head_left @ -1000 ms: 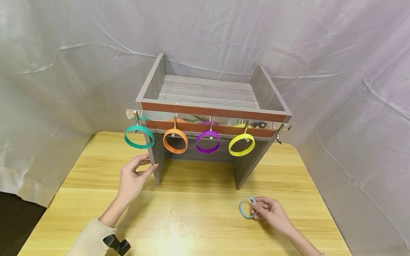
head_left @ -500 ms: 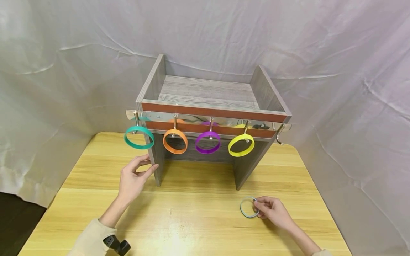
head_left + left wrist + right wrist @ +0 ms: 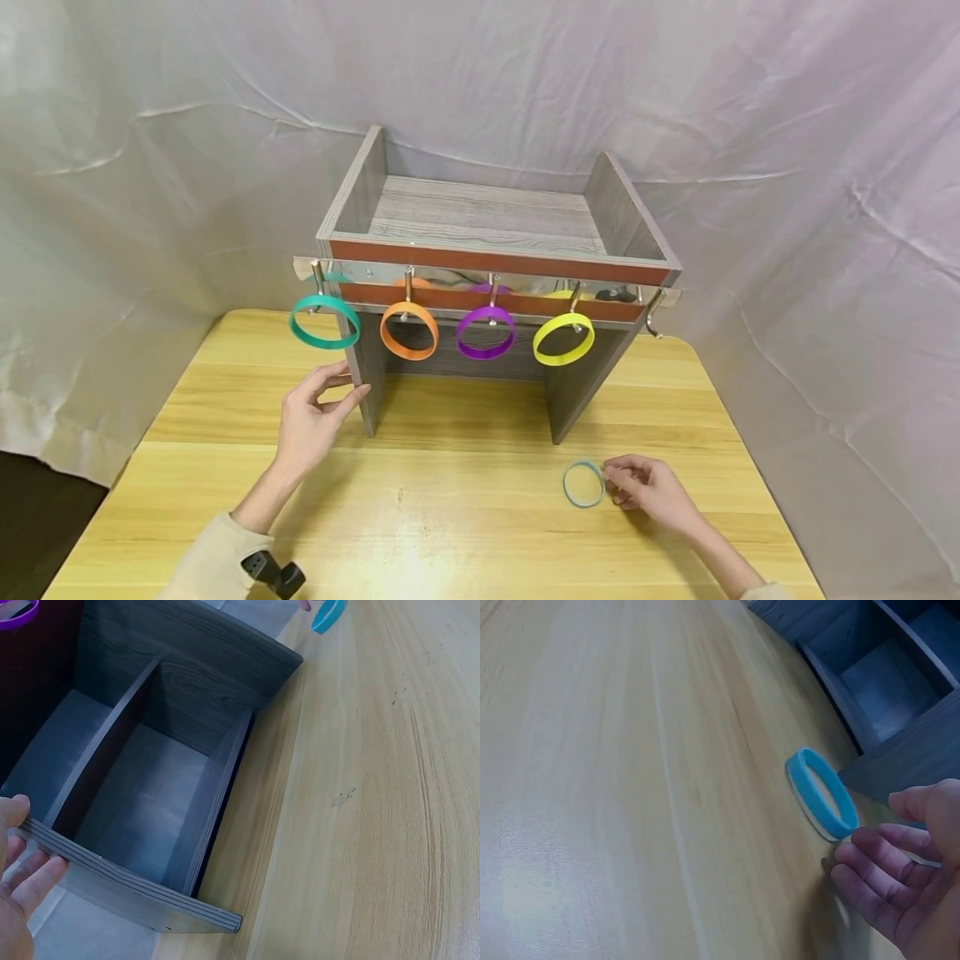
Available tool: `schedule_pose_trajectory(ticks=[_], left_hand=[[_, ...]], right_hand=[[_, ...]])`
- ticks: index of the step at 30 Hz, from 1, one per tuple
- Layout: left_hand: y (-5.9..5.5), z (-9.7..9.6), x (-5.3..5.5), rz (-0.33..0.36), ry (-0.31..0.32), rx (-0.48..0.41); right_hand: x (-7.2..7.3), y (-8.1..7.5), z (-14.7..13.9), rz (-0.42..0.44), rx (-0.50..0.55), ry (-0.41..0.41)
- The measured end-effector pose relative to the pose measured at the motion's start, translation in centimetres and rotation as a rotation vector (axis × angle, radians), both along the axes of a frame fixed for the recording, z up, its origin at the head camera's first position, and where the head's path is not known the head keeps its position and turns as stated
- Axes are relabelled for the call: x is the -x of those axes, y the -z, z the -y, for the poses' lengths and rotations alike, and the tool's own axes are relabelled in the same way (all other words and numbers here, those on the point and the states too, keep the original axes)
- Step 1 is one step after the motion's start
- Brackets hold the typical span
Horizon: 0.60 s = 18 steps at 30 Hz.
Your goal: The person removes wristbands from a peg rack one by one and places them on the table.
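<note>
In the head view my left hand (image 3: 311,421) pinches the front edge of the grey wooden rack's left side panel (image 3: 367,400), thumb on one face and fingers on the other. My right hand (image 3: 652,492) is beside a light blue wristband (image 3: 565,483) at the table's right front. The right wrist view shows that wristband (image 3: 821,802) by my fingertips, my thumb standing apart from the fingers. Green (image 3: 324,346), orange (image 3: 408,354), purple (image 3: 486,354) and yellow (image 3: 564,360) wristbands hang from hooks along the rack's front. A bare hook (image 3: 654,317) is at the right end.
The rack's upper tray (image 3: 487,208) has raised sides. A metal hook rail (image 3: 450,275) crosses its front and sticks out past both sides. Behind and beside the wooden table (image 3: 450,517) hang grey sheets (image 3: 480,75).
My right hand has let go of the light blue wristband and drawn slightly right. The wristband now lies by its fingertips. My left hand stays on the side panel.
</note>
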State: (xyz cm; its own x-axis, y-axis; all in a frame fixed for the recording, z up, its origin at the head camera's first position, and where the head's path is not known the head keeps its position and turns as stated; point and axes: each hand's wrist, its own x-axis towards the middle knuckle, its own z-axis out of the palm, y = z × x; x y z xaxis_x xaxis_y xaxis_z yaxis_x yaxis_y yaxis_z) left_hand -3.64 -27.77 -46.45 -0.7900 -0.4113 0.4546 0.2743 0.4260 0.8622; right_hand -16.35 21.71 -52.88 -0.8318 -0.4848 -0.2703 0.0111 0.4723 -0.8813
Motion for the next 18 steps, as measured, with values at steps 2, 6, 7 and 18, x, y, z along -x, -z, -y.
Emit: schedule_pose_trajectory(ticks=[2, 6, 7, 18], left_hand=[[0.0, 0.0, 0.0, 0.002, -0.002, -0.001], [0.0, 0.0, 0.0, 0.001, -0.003, -0.001], [-0.1, 0.0, 0.0, -0.001, -0.002, -0.001], [0.0, 0.0, 0.0, 0.002, 0.001, 0.002]], right_hand=[[0.0, -0.4, 0.0, -0.021, 0.014, 0.011], [0.0, -1.6, 0.4, -0.090, 0.055, 0.051], [-0.1, -2.0, 0.5, -0.100, 0.064, 0.062], [-0.3, -5.1, 2.0, -0.229, 0.173, 0.033]])
